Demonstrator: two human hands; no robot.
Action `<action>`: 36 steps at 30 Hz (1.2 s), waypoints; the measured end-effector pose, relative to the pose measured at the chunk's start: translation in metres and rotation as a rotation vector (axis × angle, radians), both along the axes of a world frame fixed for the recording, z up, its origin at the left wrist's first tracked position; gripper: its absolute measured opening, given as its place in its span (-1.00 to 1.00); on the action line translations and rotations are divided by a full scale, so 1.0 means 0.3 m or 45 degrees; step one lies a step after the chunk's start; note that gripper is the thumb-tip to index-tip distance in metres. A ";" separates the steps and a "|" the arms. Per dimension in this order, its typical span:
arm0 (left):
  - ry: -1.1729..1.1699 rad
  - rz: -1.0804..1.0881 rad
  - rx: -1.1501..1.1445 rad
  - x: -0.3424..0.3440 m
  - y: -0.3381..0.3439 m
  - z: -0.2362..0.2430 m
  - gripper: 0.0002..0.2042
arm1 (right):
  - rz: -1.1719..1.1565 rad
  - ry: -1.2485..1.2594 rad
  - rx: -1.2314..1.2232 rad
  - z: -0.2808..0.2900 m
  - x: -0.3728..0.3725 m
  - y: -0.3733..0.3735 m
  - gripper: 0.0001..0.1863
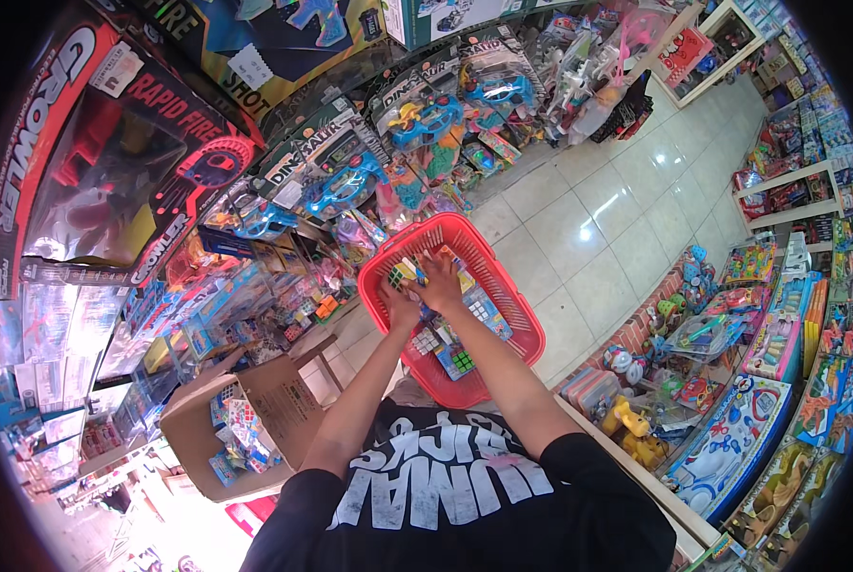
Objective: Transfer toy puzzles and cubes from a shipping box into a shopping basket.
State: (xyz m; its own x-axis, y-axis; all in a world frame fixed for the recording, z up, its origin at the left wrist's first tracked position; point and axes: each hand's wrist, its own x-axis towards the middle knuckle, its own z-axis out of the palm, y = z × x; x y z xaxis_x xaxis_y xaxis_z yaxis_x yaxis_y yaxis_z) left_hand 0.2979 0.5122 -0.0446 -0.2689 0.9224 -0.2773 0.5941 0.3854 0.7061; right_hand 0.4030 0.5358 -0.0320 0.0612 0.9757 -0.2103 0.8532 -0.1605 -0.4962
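Note:
A red plastic basket (517, 315) stands on the floor in front of me, holding several colourful puzzle cubes and small toy boxes. Both my hands reach into its far left part. My left hand (401, 303) grips a puzzle cube (404, 275) near the basket's left rim. My right hand (440, 279) is right beside it, fingers bent over the same cube and the boxes beneath; whether it holds anything of its own I cannot tell. More puzzle cubes (463, 360) lie lower in the basket.
An open cardboard box (284, 396) with small toy packs sits at my lower left. Shelves of boxed and bagged toys crowd the left and top. A low shelf of toys (722, 381) runs along the right. Pale floor tiles (598, 229) stretch beyond the basket.

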 end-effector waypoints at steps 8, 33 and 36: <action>0.781 -0.885 0.031 -0.024 0.010 0.113 -0.46 | -0.077 0.031 -0.173 -0.035 -0.006 -0.017 -0.34; 0.367 -0.928 -0.460 -0.617 -0.704 -0.374 -0.54 | -1.150 -0.042 0.536 0.035 0.108 -1.174 -0.87; 0.482 -1.196 -0.909 -0.696 -0.821 -0.563 -0.54 | -0.954 -0.009 -0.256 -0.186 0.145 -1.442 -0.77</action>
State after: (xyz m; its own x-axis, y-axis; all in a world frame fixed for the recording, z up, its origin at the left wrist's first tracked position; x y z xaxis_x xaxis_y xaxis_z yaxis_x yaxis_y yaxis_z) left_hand 0.0890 0.2660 -0.2135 0.2422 0.4751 -0.8459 0.9689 -0.0723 0.2369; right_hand 0.4466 0.1032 -0.0879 0.6919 0.6166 -0.3757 0.4845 -0.7823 -0.3915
